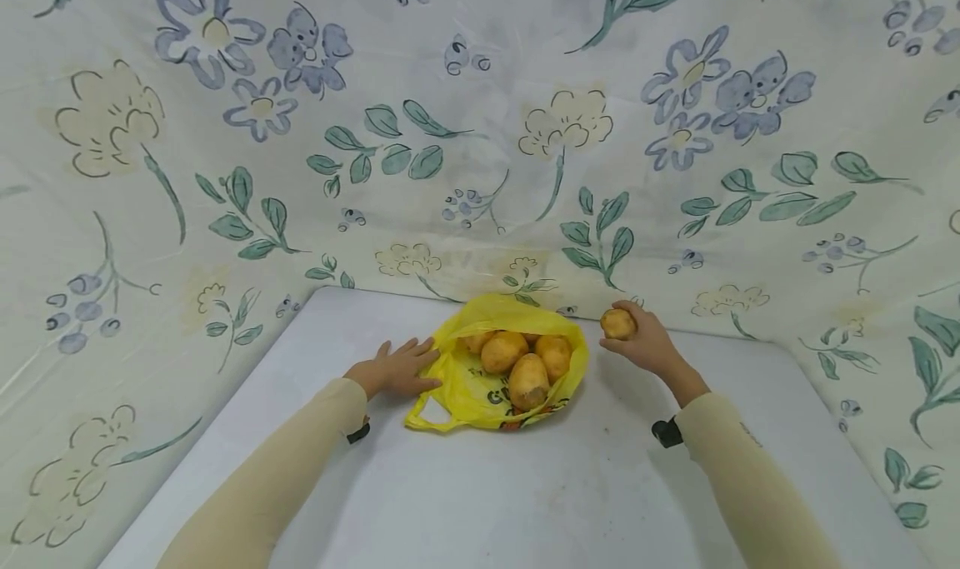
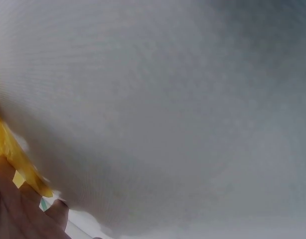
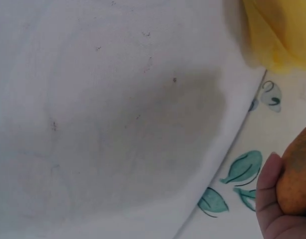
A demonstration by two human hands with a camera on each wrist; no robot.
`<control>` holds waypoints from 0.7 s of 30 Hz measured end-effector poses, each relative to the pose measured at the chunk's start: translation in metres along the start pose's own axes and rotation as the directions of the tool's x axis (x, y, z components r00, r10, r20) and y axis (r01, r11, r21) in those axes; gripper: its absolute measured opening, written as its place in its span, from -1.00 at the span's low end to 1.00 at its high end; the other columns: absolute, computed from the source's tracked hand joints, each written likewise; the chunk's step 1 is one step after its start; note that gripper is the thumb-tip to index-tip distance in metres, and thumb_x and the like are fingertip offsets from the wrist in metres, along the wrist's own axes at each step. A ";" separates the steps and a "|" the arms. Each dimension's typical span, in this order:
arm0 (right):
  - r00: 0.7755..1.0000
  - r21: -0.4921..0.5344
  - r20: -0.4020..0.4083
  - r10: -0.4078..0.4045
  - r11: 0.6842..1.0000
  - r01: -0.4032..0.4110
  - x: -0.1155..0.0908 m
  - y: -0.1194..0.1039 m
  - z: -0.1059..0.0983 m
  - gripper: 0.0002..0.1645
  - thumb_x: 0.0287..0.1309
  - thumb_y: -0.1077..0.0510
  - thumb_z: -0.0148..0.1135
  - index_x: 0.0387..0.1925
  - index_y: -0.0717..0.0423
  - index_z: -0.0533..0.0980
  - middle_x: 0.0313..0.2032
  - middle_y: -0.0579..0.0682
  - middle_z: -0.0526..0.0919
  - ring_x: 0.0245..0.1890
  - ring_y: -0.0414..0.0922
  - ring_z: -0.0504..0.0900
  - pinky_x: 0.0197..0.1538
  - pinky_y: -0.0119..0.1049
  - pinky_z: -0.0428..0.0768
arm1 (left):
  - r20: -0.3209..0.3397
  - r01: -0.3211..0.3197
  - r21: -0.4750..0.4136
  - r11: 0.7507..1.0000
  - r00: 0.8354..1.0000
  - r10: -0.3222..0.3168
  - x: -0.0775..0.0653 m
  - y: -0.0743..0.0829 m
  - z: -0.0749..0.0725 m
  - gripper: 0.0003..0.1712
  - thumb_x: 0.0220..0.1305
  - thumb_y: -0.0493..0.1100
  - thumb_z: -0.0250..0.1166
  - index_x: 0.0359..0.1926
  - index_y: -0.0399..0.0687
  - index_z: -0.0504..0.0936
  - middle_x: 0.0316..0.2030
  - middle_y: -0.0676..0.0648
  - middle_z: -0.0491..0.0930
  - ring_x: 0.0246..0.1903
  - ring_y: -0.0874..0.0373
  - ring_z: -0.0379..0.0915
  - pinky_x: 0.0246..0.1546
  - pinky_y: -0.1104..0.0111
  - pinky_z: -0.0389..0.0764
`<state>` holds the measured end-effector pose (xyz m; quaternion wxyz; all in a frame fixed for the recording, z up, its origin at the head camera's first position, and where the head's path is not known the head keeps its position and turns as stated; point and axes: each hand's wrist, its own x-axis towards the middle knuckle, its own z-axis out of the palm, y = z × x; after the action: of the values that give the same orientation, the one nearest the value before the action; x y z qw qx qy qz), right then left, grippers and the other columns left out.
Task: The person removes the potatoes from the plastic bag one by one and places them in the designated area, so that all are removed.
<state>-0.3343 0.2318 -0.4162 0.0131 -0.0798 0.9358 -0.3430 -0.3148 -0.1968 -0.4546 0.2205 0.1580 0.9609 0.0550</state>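
Note:
A yellow plastic bag (image 1: 468, 390) lies on its side on the white table, its mouth facing the person. Several potatoes (image 1: 504, 352) sit inside it; the bag hides parts of the rear ones. With fingers spread, my left hand (image 1: 401, 369) touches the bag's left edge; the left wrist view catches some of its fingers against the yellow plastic (image 2: 16, 157). My right hand (image 1: 647, 344) grips one potato (image 1: 618, 324) above the table, to the right of the bag. That same potato (image 3: 297, 172) shows at the edge of the right wrist view, with fingers curled round it.
The white table (image 1: 480, 494) extends under both arms, with small dark specks near its right side. A floral-patterned sheet (image 1: 480, 194) rises behind the table's back edge and along both sides. The bag's handle loop (image 1: 433, 415) lies at its front left.

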 end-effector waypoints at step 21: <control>0.996 0.098 0.037 0.081 0.992 -0.084 0.007 0.016 0.026 -0.12 0.07 0.01 0.35 0.39 0.04 0.18 0.12 0.30 0.41 -0.07 0.12 0.47 -0.16 -0.23 0.52 | 0.007 -0.006 -0.008 1.000 1.000 0.006 -0.003 0.001 -0.001 -0.13 0.41 0.36 0.00 0.55 0.04 0.08 0.58 -0.12 -0.15 0.56 -0.19 -0.28 0.44 -0.31 -0.33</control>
<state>-0.3410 0.2265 -0.4461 0.0466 -0.0458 0.9197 -0.3870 -0.3121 -0.1966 -0.4525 0.2245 0.1601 0.9594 0.0587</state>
